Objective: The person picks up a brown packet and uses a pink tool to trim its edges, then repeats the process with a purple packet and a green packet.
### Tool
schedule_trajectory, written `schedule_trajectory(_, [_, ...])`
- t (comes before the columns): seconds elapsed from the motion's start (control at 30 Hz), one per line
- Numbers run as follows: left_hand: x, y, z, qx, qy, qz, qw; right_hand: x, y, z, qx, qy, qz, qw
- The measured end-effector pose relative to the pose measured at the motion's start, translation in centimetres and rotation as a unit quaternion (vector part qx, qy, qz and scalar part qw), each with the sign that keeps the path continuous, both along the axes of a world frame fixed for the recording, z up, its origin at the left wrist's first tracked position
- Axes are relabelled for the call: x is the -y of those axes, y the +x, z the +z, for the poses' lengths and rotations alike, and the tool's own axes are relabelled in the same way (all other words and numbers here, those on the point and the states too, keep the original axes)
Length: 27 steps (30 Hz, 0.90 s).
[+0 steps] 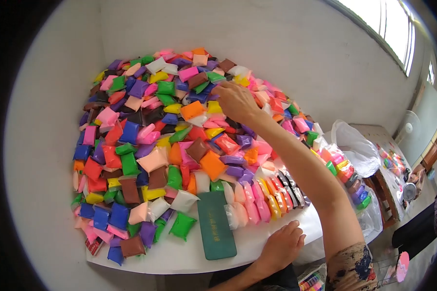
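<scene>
My right hand [235, 101] reaches far into a big heap of small soft packets in clear film. Its fingers are bent together beside a blue packet [197, 96] and a yellow packet [214, 107]; whatever they may pinch is hidden. My left hand [282, 246] rests loosely curled by the table's front edge, with nothing visible in it. Just beyond it lie rows of packets sorted by colour, among them pink packets [251, 203] and yellow packets [271, 199]. A dark green booklet [216, 227] with gold lettering lies left of these rows.
The white table [175, 257] stands against the walls. Clear plastic bags [354, 148] sit on the right, beside another stack of coloured packets [357, 189]. Farther right are a second table [374, 133] with small items, a fan [409, 123] and a person in dark trousers [417, 230].
</scene>
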<state>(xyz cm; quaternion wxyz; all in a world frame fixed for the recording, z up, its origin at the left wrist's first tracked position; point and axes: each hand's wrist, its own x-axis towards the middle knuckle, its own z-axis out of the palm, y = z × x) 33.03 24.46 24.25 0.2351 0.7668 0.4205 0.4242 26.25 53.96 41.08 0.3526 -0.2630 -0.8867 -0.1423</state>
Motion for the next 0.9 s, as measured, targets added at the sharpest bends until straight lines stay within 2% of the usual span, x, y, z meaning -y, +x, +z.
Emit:
schedule_trajectory(0.13, [0.0,0.0,0.1,0.018,-0.013,-0.015,1.0,-1.9,-4.5,-0.7,0.013,0.0,0.043,0.999])
schedule_trajectory(0.4, [0.2,-1.5,1.1,0.044,-0.042,-0.084,0.995,-6.1,-7.7,-3.2,0.029,0.061,-0.048,0.997])
schedule_trajectory(0.47, [0.2,-1.3,0.2,0.067,-0.006,-0.088,0.994,-5.9,-8.1,-2.6,0.045,0.054,-0.078,0.994])
schedule_trajectory(0.5, [0.2,-1.2,-0.1,0.078,0.014,-0.088,0.993,-6.0,-8.4,-3.0,0.006,0.123,-0.068,0.99])
schedule_trajectory(0.6, [0.5,-0.8,-0.2,0.227,-0.11,-0.09,0.963,-6.5,-9.1,-2.7,0.062,0.06,-0.065,0.994])
schedule_trajectory(0.7, [-0.1,-0.9,-0.9,0.142,0.011,-0.08,0.987,-5.8,-8.6,-2.5,0.081,0.052,-0.041,0.994])
schedule_trajectory(0.8, [-0.1,-1.1,0.3,0.073,0.018,-0.061,0.995,-4.5,-7.2,-1.9,0.079,0.072,-0.005,0.994])
schedule_trajectory(0.9, [0.0,-0.2,0.7,0.029,-0.005,0.001,1.0,-1.3,-4.3,0.1,0.067,0.084,-0.004,0.994])
